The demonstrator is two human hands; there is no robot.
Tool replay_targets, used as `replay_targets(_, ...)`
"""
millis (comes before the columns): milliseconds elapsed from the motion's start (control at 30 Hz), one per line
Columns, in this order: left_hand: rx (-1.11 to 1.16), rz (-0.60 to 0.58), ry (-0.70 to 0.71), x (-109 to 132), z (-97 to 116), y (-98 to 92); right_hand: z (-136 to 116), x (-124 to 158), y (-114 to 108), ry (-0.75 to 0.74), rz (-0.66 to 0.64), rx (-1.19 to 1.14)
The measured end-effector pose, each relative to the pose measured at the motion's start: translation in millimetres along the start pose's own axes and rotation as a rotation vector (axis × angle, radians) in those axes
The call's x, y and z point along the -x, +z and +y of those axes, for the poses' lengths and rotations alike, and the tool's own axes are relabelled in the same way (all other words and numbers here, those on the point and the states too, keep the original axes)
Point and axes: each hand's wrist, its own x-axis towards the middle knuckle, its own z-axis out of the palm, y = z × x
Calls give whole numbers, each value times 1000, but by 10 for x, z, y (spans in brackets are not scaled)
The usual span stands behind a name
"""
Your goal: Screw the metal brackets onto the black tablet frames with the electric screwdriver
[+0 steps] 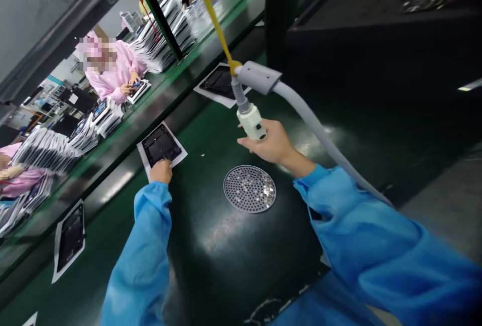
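- Right hand (273, 142): fingers bent around the white tool (251, 121), closed upon its body; the grip on the far side was partly hidden.
- Left hand (161, 171): fingers drawn together at the near edge of the dark panel (161, 144); whether they pinched it or only rested there could not be told.
- Tool: held above the worktop (211, 235), slightly tilted, at the lower end of a short ribbed tube (240, 94).
- Panel: lay on a white sheet (181, 157), beyond the left hand.
- Yellow cord (213, 12): ran upward from the top of the tube, beside a grey block (260, 78).
- Grey hose (314, 117): curved from the block down behind the right sleeve (350, 210).
- Grate (249, 189): round and perforated, set between the forearms, nearer the body than the tool.
- Second panel (220, 85): on its sheet, behind the tube.
- Third panel (71, 233): on its sheet, left of the left sleeve (141, 245).
- Background: a co-worker in pink (113, 72) sat across the line among stacks of sheets (161, 34).
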Motion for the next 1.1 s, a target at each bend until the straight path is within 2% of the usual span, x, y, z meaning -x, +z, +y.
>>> replay_targets(200,-112,-55,67,-129,-118,-7,12,36,14,-14,-18,18)
replay_targets(367,-126,-14,116,15,-103,-145,22,42,-2,-30,-5,74)
replay_targets(467,-109,8,166,298,32,-172,-10,59,-10,-74,-17,38)
replay_targets(633,-30,38,289,1025,352,-47,-72,90,-15,-178,24,23)
replay_targets(800,169,204,431,1639,573,94,-227,155,36,-55,-16,-82)
replay_targets(900,360,287,489,1838,626,175,-344,224,130,-39,-57,-219)
replay_targets(967,416,342,446,1907,623,249,-392,264,211,-42,-82,-283)
replay_targets(1100,376,416,324,1949,548,411,-384,302,349,-27,-93,-297)
